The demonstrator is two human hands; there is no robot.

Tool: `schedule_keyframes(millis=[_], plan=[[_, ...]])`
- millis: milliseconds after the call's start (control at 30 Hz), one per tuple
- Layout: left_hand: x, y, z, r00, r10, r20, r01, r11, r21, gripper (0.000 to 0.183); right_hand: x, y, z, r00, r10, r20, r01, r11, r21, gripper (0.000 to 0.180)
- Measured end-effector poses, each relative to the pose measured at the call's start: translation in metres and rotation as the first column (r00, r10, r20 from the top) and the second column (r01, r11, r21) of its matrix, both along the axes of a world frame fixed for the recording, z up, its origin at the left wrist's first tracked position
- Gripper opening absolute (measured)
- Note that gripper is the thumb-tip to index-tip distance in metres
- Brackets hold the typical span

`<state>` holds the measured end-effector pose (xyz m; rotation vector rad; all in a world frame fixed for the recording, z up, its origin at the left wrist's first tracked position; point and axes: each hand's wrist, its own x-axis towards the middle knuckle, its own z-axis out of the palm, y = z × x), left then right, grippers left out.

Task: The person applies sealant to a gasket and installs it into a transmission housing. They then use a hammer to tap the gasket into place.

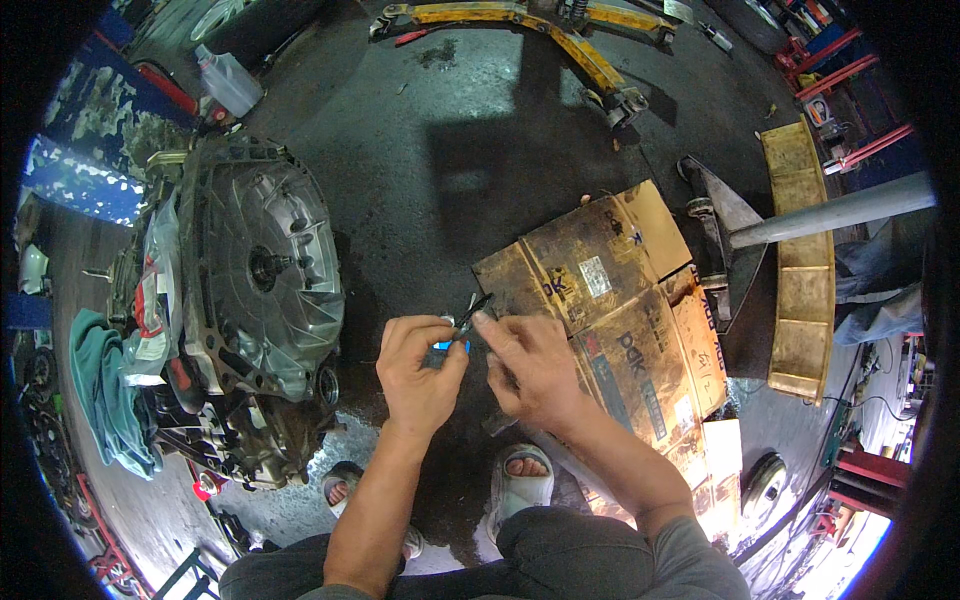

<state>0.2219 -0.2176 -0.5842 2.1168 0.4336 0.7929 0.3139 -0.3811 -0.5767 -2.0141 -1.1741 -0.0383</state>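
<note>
Both my hands meet at the middle of the view, over the dark floor. A small dark, slender part (474, 313), whose kind I cannot tell, is held between them. My left hand (421, 367) pinches its lower left end between thumb and fingers. My right hand (529, 360) has its fingertips on the other side of it, with the other fingers curled. Something bright blue (454, 346) shows just behind the left fingertips. To the left stands a metal transmission housing (300, 202) with a central shaft, a plastic bag (154, 300) and a green cloth (109, 397) beside it.
Flattened, stained cardboard (600, 285) lies on the right. Past it are a metal stand with a grey tube (840, 217) and a long tan ribbed piece (802, 262). Yellow jack legs (577, 56) stand ahead; a plastic jug (225, 81) is at upper left. A person's jeans show far right.
</note>
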Motion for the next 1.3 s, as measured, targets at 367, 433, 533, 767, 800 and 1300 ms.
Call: schedule_keyframes(millis=[367,433,533,767,800,1300], plan=[[-0.004,-0.002,0.004,1.0,-0.017,-0.013,0.016,0.998,-0.056,0.019,0.004,0.001,-0.013,0.905,-0.046,-0.423,0.078,0.995,0.059,0.074],[-0.004,-0.002,0.004,1.0,-0.013,0.0,0.013,0.997,-0.071,0.018,0.003,0.0,-0.016,0.81,-0.008,-0.587,0.073,0.993,0.088,0.074],[-0.002,-0.003,0.003,0.999,0.009,0.031,-0.005,0.993,-0.114,0.017,0.002,-0.002,-0.021,0.637,0.03,-0.771,0.087,0.99,0.111,0.075],[-0.005,-0.002,-0.004,1.0,0.023,-0.014,-0.026,0.96,-0.279,0.017,0.007,-0.002,-0.035,0.141,0.153,-0.978,0.177,0.968,0.177,0.079],[-0.006,-0.002,-0.005,0.999,0.031,-0.034,-0.04,0.947,-0.318,0.017,0.007,-0.003,-0.036,0.08,0.192,-0.978,0.194,0.96,0.204,0.079],[-0.011,0.017,-0.032,0.991,0.131,-0.017,-0.104,0.695,-0.711,0.013,0.0,-0.013,-0.042,-0.368,0.413,-0.833,0.295,0.901,0.317,0.085]])
